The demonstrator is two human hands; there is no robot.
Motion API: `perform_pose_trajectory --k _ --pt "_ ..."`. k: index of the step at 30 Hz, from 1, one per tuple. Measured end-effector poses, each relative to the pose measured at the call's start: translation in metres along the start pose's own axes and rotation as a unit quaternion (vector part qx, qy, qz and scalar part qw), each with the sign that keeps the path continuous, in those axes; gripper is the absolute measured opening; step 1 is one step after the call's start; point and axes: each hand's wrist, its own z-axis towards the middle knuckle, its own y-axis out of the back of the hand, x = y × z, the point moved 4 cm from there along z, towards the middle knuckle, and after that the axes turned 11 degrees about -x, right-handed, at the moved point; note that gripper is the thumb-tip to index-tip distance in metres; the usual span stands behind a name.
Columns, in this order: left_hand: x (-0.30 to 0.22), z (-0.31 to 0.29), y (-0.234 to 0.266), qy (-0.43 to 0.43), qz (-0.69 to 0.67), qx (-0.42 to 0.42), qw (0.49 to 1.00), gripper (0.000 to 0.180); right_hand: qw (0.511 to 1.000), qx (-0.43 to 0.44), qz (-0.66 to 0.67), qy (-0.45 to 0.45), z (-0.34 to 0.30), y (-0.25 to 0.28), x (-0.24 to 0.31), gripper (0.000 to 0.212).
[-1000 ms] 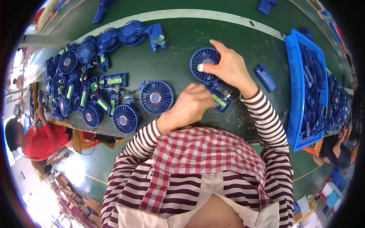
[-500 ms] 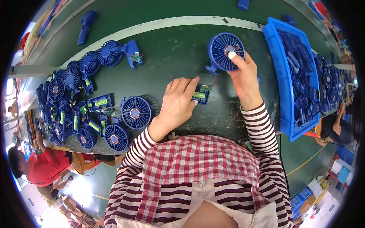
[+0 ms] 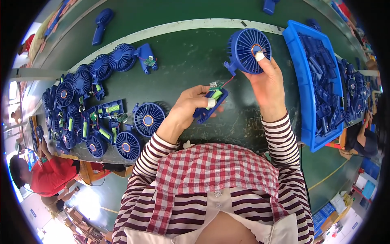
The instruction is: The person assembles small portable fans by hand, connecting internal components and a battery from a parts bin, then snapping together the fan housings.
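My right hand (image 3: 266, 83) grips a round blue fan head (image 3: 245, 51), its thumb pressed near the orange-ringed hub. Thin red wire runs from this head down to a small green circuit board (image 3: 216, 86). Closer to me, my left hand (image 3: 189, 106) is closed round an open blue handle shell (image 3: 206, 112), thumb on the green battery cell (image 3: 217, 94) inside it. The shell is tilted, and some fingers are hidden behind it. Left of that hand, a fan head with an orange ring (image 3: 148, 120) lies on the dark green table (image 3: 183, 53).
Wired blue fan assemblies (image 3: 81, 83) are heaped on the left of the table. A blue bin (image 3: 302, 105) full of blue plastic shells stands at the right. Past the white strip lies a handheld fan (image 3: 101, 25). People work at both sides.
My left hand has lifted the handle shell off the table and tilted it, thumb now on the battery. My right hand has moved the fan head slightly up and right.
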Motion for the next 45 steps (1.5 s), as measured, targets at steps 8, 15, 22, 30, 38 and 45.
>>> perform_pose_trajectory --k 8,15,22,30,38,45 --pt "-0.002 0.000 0.006 -0.067 -0.177 0.003 0.982 0.060 0.999 0.011 -0.039 0.016 0.001 -0.002 -0.001 0.034" --pt "-0.001 -0.005 0.025 -0.148 -0.286 -0.201 0.925 0.028 1.000 0.008 0.001 0.010 0.013 -0.016 -0.012 0.028" --pt "-0.003 -0.036 0.034 -0.438 0.450 -0.326 0.706 0.040 0.997 -0.030 -0.059 0.041 0.022 -0.001 -0.019 0.033" --pt "-0.021 -0.019 -0.001 -0.364 0.605 -0.178 0.685 0.055 1.000 -0.006 -0.022 0.015 0.010 0.001 -0.013 0.033" --pt "-0.003 -0.003 0.002 -0.143 0.362 -0.092 0.916 0.036 0.999 0.011 -0.022 0.025 -0.008 -0.009 0.003 0.034" --pt "0.013 -0.004 -0.003 0.029 -0.182 0.062 0.981 0.036 0.998 0.039 -0.034 -0.028 -0.032 -0.008 0.005 0.037"
